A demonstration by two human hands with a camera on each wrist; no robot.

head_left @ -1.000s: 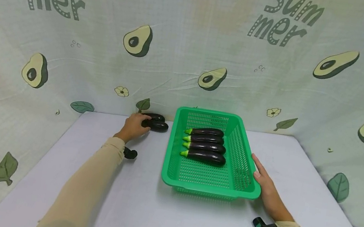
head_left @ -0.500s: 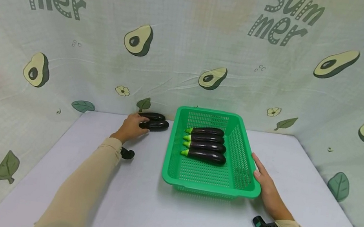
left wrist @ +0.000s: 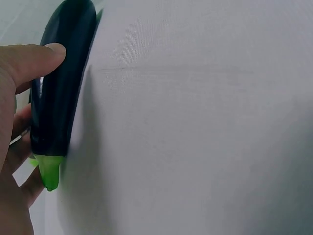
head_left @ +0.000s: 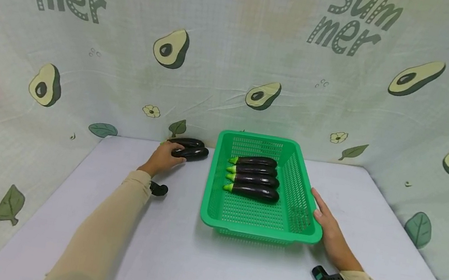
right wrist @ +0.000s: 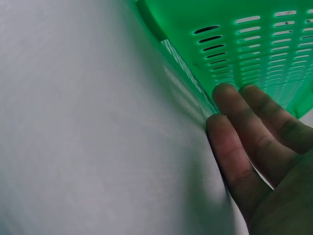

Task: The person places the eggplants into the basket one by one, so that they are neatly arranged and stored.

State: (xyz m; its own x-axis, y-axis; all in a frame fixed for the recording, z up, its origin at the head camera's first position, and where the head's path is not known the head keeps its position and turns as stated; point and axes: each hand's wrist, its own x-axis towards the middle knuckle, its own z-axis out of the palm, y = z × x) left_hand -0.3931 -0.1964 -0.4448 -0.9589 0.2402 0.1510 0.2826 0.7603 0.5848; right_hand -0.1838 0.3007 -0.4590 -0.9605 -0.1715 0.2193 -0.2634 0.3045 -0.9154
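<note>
At the back left of the table, my left hand [head_left: 162, 157] holds an eggplant [head_left: 190, 153], thumb on the near side and fingers behind it. In the left wrist view this eggplant [left wrist: 66, 83] shows dark glossy skin and a green stem end. A second eggplant [head_left: 186, 142] lies just behind it, against the backdrop. Several eggplants [head_left: 254, 192] lie in a row inside the green basket [head_left: 254, 231], green ends to the left. My right hand [head_left: 334, 240] rests against the basket's right side. In the right wrist view, fairly straight fingers [right wrist: 232, 147] touch the slotted outer wall.
A white cloth covers the table [head_left: 237, 279]. Behind it hangs a backdrop [head_left: 223, 37] printed with avocados, leaves and lettering. The basket stands to the right of the two loose eggplants, with a narrow gap between.
My left hand has shifted slightly left, and the nearer eggplant in it is tilted a little more. The rear eggplant has also moved slightly left. My right hand and the basket stay put.
</note>
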